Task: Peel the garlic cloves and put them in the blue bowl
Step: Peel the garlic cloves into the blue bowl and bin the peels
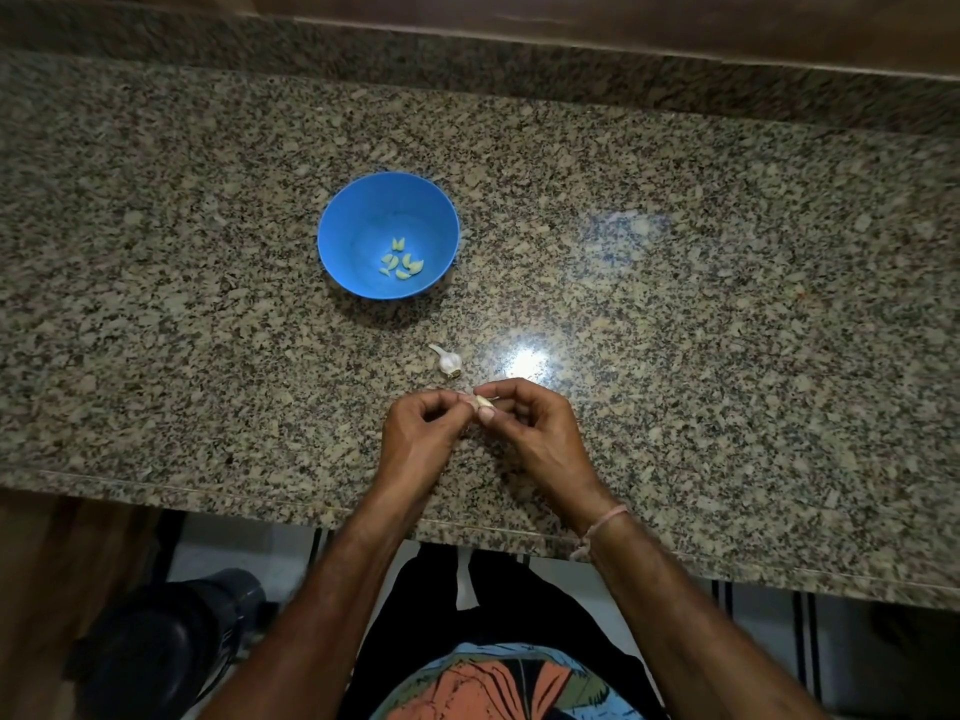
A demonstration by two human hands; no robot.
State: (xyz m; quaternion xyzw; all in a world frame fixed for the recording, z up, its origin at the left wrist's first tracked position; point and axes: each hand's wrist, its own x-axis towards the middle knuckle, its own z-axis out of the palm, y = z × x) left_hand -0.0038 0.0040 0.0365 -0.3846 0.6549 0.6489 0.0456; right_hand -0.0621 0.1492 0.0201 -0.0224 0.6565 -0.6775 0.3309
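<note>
A blue bowl (pixel 363 210) stands on the granite counter (pixel 675 314) with several peeled yellowish garlic cloves (pixel 401 263) lying in its bottom. Nearer to me, a small remnant of a garlic bulb (pixel 449 360) with its stem lies on the counter. Just in front of it, my left hand (pixel 415 433) and my right hand (pixel 530 423) meet over the counter. Both pinch one garlic clove (pixel 483 401) between fingertips and thumbs; the clove shows pale skin and is partly hidden by the fingers.
The counter's front edge (pixel 467 527) runs just below my wrists. A raised granite ledge (pixel 467 59) borders the back. A dark round object (pixel 166 641) sits on the floor at lower left.
</note>
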